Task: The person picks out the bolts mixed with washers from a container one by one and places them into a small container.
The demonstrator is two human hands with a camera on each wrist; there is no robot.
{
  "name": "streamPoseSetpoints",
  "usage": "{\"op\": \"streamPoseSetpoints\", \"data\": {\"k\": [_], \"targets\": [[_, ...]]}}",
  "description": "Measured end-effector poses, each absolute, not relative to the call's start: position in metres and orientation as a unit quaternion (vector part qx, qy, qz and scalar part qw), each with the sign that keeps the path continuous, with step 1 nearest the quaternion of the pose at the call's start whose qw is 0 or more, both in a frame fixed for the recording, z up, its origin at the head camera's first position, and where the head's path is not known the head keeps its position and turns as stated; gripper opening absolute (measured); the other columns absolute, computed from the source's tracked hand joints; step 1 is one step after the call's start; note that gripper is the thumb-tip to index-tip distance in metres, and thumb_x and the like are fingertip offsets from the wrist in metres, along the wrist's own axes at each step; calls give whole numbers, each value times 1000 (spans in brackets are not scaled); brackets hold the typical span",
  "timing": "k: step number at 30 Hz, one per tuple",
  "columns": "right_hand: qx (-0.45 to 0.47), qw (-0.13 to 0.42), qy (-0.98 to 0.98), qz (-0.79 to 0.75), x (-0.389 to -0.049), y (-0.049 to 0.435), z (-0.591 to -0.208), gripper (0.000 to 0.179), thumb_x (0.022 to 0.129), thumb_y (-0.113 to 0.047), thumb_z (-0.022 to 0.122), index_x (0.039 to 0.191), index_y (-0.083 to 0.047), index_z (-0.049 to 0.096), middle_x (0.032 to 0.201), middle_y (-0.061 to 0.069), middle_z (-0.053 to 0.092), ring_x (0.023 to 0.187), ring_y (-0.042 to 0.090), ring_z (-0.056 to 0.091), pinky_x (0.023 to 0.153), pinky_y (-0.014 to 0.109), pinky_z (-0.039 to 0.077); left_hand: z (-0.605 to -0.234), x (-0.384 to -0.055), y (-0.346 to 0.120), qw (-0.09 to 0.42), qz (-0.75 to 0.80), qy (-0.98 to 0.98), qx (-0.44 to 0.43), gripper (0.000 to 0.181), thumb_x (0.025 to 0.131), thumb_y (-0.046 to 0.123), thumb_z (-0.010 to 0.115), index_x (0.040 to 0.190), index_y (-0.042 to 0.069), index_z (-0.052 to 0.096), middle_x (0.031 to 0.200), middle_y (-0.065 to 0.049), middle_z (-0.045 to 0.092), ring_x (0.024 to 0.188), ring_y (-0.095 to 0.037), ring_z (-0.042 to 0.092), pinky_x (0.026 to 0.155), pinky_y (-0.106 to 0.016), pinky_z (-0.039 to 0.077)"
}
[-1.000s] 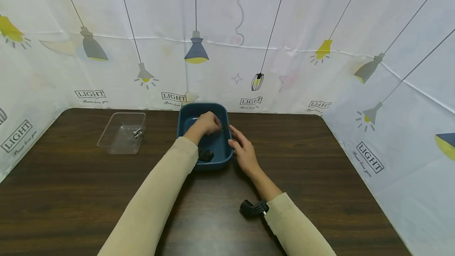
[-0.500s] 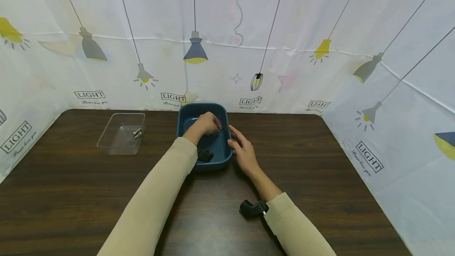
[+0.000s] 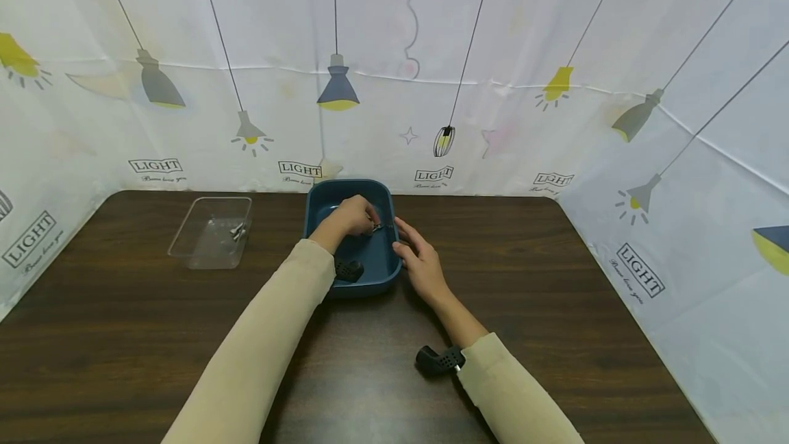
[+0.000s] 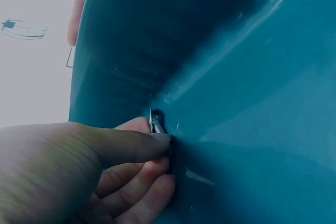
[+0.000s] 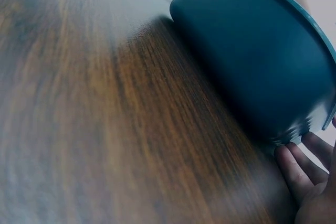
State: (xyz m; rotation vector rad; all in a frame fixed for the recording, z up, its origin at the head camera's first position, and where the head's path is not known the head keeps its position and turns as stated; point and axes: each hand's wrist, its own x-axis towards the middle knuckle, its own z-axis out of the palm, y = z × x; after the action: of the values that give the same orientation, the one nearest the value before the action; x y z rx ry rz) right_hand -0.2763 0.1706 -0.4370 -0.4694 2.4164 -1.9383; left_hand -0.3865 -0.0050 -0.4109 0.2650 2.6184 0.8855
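My left hand reaches down inside a dark teal plastic bin at the back of the table. Between thumb and forefinger it pinches a small silver metal piece, close to the bin's right side wall. Most of this piece is covered by the fingers, so its kind cannot be told. My right hand is at the bin's outer right side. In the right wrist view, its fairly straight fingertips touch the outside wall near the bottom.
To the left of the bin stands a clear plastic box, holding small silver metal bits. A dark wood-grain table lies under everything. Behind it hangs a white printed curtain.
My left hand has shifted slightly left and nearer inside the bin, the small metal piece still pinched. The right hand stays against the bin's side.
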Motion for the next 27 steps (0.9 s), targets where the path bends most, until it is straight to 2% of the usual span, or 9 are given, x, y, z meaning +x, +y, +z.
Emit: {"op": "streamPoseSetpoints", "data": {"k": [8, 19, 27], "targets": [[-160, -3, 762, -627, -279, 171, -442, 51, 106, -9, 47, 155, -5, 38, 151, 30, 46, 134, 46, 53, 97, 54, 55, -413, -388, -9, 168, 291, 933, 126, 24, 92, 4, 65, 112, 8, 76, 113, -13, 69, 79, -17, 62, 68, -26, 50], [-152, -3, 768, -622, -277, 170, -439, 51, 106, -10, 47, 155, -5, 38, 150, 29, 48, 134, 45, 53, 98, 54, 54, -410, -385, -10, 167, 289, 934, 128, 23, 93, 4, 63, 113, 7, 75, 116, -14, 68, 84, -21, 63, 72, -30, 52], [-151, -5, 772, -617, -277, 169, -438, 50, 106, -9, 48, 155, -6, 40, 149, 29, 49, 132, 45, 55, 98, 53, 54, -412, -387, -13, 178, 275, 933, 148, 25, 94, 7, 64, 118, 7, 71, 111, -13, 69, 85, -21, 63, 74, -30, 52]]}}
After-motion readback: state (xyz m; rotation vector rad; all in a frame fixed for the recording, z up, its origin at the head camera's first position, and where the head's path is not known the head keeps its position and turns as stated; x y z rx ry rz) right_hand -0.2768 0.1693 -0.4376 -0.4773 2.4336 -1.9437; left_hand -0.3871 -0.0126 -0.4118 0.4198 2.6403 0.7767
